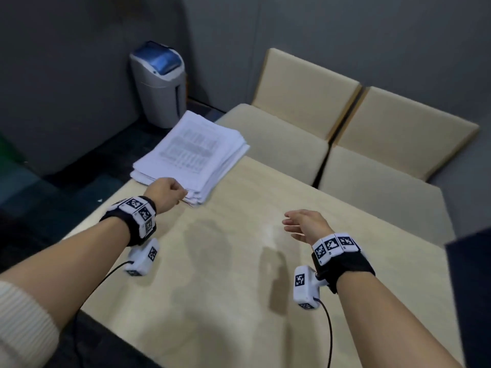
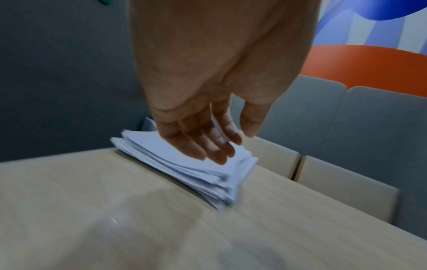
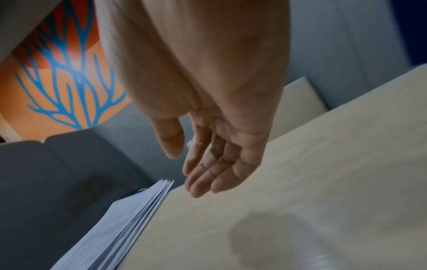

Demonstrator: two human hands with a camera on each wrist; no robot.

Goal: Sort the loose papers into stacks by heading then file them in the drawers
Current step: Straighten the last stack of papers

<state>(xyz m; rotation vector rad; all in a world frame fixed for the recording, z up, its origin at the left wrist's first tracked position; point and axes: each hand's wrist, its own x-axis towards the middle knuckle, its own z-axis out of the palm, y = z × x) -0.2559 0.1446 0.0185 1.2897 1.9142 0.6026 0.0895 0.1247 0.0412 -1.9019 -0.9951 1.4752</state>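
A thick, uneven stack of white printed papers (image 1: 191, 152) lies on the far left corner of the pale wooden table (image 1: 239, 282), its far end overhanging the edge. My left hand (image 1: 170, 192) hovers at the stack's near corner. In the left wrist view its fingers (image 2: 208, 146) hang relaxed over the papers (image 2: 175, 162) and grip nothing; whether they touch is unclear. My right hand (image 1: 305, 224) floats palm-in above the table's middle right, with its fingers (image 3: 208, 173) straight and empty, a hand's width from the stack (image 3: 120, 228). No drawers are in view.
A grey bin with a blue lid (image 1: 159, 83) stands on the floor beyond the table's left corner. Two beige cushioned seats (image 1: 292, 144) (image 1: 385, 160) line the far side against the grey wall. A dark object (image 1: 470, 288) cuts in at the right edge.
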